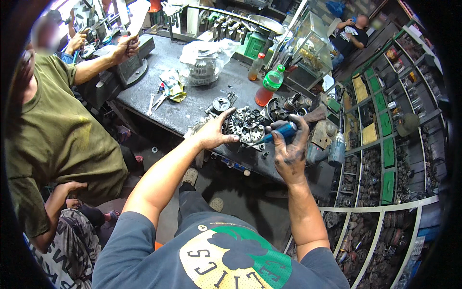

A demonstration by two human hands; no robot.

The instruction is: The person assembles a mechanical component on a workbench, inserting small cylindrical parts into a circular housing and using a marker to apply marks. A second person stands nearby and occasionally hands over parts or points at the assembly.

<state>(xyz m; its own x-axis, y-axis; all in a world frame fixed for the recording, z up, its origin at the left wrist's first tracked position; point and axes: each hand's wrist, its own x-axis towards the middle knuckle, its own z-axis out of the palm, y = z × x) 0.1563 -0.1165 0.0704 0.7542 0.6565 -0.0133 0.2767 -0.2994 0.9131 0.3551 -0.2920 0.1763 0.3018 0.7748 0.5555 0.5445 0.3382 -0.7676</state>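
One metal housing [246, 127] lies open, internals exposed, work judged unfinished; right grip [291, 157] clamps a blue-handled tool [287, 129]; left grip [212, 133] meets the housing's rim, clamping indeterminable.

Hard white light floods the upper left of a cluttered workshop, bleaching a flat white surface [138, 19] of all detail and laying a pale sheen on the dark grey benchtop [156, 60]. Highlights glint off a crumpled, translucent plastic bag [211, 50] and a green-capped clear plastic bottle of red liquid [269, 86]. Deep shadow pools below the bench across the dark grey floor [250, 197]. At right, a tall green-and-grey metal shelf rack [380, 208] bows along the fisheye rim, its compartments dim, while black swallows the corners. Smooth blur veils two bystanders' heads.
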